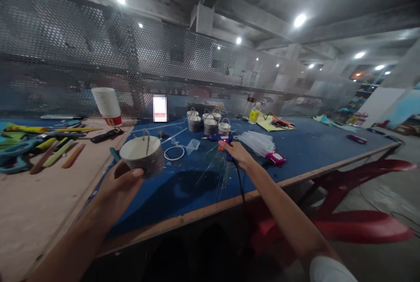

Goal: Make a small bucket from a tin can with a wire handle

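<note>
A grey cup with a pale inside and a small loop handle [144, 156] is held up at the left by my left hand [123, 181], its thumb on the cup's side. My right hand [238, 153] is closed on a blue glue gun [218, 137] with a red light and an orange trigger, its nozzle pointing left over the blue table [197, 190]. A dark cord hangs from the gun past the table's front edge. Between the hands lies a white ring [174, 153], beside a crumpled clear plastic piece [192, 146].
Several small handled cups [210, 123] stand behind the gun. Stacked paper cups [107, 104], scissors [19, 155] and coloured sticks [57, 157] are at left. Right of my right hand lies a plastic bag [257, 142]; a red chair [364, 225] stands at front right.
</note>
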Demonstrator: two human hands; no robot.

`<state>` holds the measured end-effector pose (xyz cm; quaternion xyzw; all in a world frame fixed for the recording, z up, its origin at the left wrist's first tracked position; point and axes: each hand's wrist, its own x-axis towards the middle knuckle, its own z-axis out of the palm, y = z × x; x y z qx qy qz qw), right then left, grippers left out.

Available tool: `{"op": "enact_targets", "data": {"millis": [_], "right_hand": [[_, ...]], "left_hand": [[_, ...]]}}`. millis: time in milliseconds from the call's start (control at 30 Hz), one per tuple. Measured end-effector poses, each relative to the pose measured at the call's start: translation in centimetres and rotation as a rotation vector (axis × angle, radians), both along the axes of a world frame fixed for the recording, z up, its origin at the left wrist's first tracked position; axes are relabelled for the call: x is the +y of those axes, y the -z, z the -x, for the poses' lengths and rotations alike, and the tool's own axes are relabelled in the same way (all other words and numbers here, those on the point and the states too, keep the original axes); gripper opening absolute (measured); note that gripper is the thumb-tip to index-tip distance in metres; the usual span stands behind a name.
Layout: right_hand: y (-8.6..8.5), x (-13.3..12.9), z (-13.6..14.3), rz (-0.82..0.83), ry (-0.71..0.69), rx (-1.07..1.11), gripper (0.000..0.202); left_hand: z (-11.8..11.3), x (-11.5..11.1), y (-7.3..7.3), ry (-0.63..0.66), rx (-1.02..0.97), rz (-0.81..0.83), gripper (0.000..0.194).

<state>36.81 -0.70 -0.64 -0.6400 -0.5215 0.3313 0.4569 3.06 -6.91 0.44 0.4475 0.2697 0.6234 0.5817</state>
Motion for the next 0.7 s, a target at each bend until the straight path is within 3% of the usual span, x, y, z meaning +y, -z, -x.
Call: {"op": "enact_targets", "data": {"millis": [300, 700], "right_hand": [[2.4, 1.9, -3.2, 0.077, 0.041, -0.464, 0.061], [1.1, 1.1, -3.2, 0.252, 0.172, -0.886, 0.057]], "left_hand": [[-0.1, -0.1, -0.4, -0.007, -0.125, -0.046, 0.055], [0.8, 0.0, -0.2, -0.095, -0.165, -0.129, 0.056]]}}
